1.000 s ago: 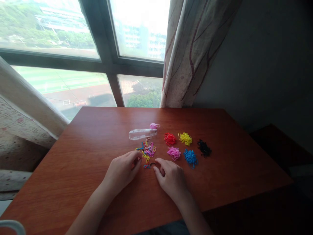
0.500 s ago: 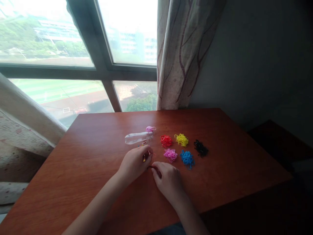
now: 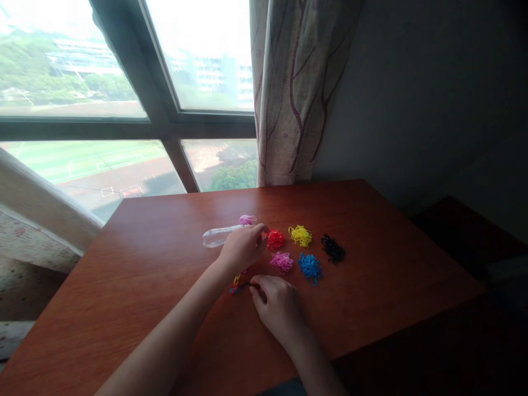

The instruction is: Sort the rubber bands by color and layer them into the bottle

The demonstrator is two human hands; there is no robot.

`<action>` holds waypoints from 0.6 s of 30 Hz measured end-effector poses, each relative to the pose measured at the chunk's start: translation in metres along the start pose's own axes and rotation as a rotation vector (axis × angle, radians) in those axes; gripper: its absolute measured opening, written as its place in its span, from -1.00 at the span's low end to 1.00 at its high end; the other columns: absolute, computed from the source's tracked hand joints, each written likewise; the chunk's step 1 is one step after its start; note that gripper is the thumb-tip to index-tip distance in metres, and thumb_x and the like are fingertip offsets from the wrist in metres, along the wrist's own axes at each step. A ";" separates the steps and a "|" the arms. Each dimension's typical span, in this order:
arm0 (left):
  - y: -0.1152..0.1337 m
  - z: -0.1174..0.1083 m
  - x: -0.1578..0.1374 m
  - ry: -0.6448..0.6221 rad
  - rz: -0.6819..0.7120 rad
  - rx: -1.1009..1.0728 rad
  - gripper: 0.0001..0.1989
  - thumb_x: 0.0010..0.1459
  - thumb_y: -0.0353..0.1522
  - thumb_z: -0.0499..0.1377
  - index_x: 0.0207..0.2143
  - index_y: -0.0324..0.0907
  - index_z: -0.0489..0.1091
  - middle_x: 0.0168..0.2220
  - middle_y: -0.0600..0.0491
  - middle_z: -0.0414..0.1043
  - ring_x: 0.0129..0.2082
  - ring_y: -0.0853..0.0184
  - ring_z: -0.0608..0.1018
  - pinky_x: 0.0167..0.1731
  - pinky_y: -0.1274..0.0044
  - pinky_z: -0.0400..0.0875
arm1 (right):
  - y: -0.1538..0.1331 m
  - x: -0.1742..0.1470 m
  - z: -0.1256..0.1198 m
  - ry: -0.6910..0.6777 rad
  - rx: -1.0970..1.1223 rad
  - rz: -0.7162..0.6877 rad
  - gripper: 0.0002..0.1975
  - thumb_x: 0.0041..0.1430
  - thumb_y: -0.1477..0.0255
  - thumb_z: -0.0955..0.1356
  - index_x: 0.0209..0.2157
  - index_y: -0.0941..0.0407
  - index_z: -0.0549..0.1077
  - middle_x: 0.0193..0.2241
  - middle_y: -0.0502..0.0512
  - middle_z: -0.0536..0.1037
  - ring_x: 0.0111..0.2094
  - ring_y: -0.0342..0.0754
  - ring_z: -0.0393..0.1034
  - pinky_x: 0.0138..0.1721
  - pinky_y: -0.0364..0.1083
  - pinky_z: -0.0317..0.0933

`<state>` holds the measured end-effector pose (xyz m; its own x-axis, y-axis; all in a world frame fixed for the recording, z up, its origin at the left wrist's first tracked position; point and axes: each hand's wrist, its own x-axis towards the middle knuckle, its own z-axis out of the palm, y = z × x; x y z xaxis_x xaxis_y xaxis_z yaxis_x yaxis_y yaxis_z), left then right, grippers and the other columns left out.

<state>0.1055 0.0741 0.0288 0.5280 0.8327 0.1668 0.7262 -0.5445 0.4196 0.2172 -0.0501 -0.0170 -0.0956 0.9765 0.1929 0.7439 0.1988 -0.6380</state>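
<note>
My left hand [image 3: 244,246] is at the left edge of a pile of red rubber bands [image 3: 275,238], its fingers bent together at the tips. Whether a band is between them is hidden. Lower down, my right hand [image 3: 277,302] pinches a black rubber band [image 3: 246,285] between thumb and forefinger. That band joins a short chain of linked rubber bands [image 3: 236,283] in yellow, red and blue, lying on the table to its left. Behind my left hand lies a clear plastic bottle [image 3: 214,237] on its side, partly covered by the hand.
Loose rubber bands lie in piles: pink [image 3: 281,263], blue [image 3: 311,267], yellow [image 3: 301,235] and black [image 3: 333,249]. A pink object with a loop [image 3: 247,219] sits by the bottle's mouth. The brown wooden table [image 3: 144,286] meets a window and curtain [image 3: 289,110] at the back.
My left hand has left the spot beside my right hand and moved up and right to the red pile, uncovering the chain. My right hand keeps its pinch. The view has shifted slightly.
</note>
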 end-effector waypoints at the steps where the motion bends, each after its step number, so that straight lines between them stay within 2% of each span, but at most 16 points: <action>1: -0.003 -0.002 -0.007 0.002 0.000 -0.007 -0.80 0.23 -0.34 0.06 -0.17 -0.14 0.44 -0.43 0.06 0.51 -0.49 0.34 0.48 -0.49 0.56 0.18 | 0.000 0.000 0.000 -0.003 -0.003 0.000 -0.87 0.20 0.53 0.33 -0.25 0.04 0.49 -0.34 -0.02 0.59 -0.31 -0.06 0.47 -0.29 -0.15 0.16; 4: -0.011 -0.007 -0.026 0.017 -0.005 -0.032 -0.81 0.24 -0.35 0.06 -0.19 -0.15 0.45 -0.41 0.07 0.51 -0.48 0.38 0.47 -0.46 0.58 0.22 | 0.000 0.000 -0.001 -0.016 -0.010 -0.004 -0.87 0.21 0.53 0.33 -0.26 0.04 0.48 -0.34 -0.03 0.59 -0.31 -0.06 0.46 -0.29 -0.15 0.14; 7: -0.013 -0.008 -0.029 0.044 -0.013 -0.049 -0.81 0.23 -0.37 0.05 -0.21 -0.18 0.45 -0.42 0.07 0.49 -0.48 0.39 0.46 -0.45 0.59 0.23 | 0.000 0.000 -0.001 -0.019 -0.016 -0.006 -0.87 0.22 0.52 0.32 -0.25 0.04 0.49 -0.34 -0.02 0.59 -0.31 -0.06 0.46 -0.29 -0.15 0.14; 14: 0.001 0.006 0.007 0.036 0.023 -0.052 -0.85 0.16 -0.42 0.10 -0.32 -0.15 0.48 -0.43 0.07 0.51 -0.48 0.38 0.46 -0.49 0.60 0.18 | 0.002 0.001 0.001 0.007 -0.011 -0.007 -0.86 0.20 0.53 0.33 -0.26 0.04 0.50 -0.34 -0.02 0.60 -0.32 -0.06 0.47 -0.30 -0.15 0.15; 18: 0.001 0.013 0.017 0.031 0.007 -0.026 -0.84 0.14 -0.42 0.10 -0.35 -0.15 0.49 -0.41 0.03 0.53 -0.47 0.35 0.47 -0.51 0.58 0.15 | 0.002 0.001 0.001 0.008 -0.011 -0.015 -0.86 0.21 0.53 0.32 -0.25 0.04 0.50 -0.32 0.00 0.61 -0.31 -0.05 0.47 -0.29 -0.15 0.15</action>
<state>0.1210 0.0860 0.0207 0.5186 0.8319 0.1975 0.7105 -0.5478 0.4418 0.2178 -0.0491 -0.0191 -0.1012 0.9728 0.2085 0.7495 0.2124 -0.6270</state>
